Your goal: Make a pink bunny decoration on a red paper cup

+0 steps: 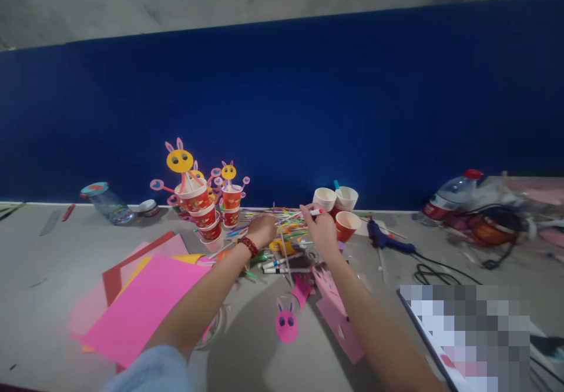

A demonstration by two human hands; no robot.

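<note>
My right hand (pixel 322 230) is closed on a white marker with a red end (pixel 315 211), above the far side of the table. My left hand (pixel 263 230), with a beaded bracelet at the wrist, is curled over a pile of colourful thin sticks (pixel 288 218). Its fingertips are hidden, and what they pinch does not show. More markers (pixel 279 271) lie just below the hands. Nearer to me rests a pink paper bunny face (pixel 286 325) with stuck-on eyes and ears.
Paper-cup figures with yellow bunny heads (pixel 180 161) stand at the left, behind coloured paper sheets (pixel 150 304). White-rimmed cups (pixel 348 225) stand right of my hands, then a blue glue gun (pixel 390 241) with its cord and a plastic bottle (pixel 452 197). A tilted jar (pixel 108 204) lies far left.
</note>
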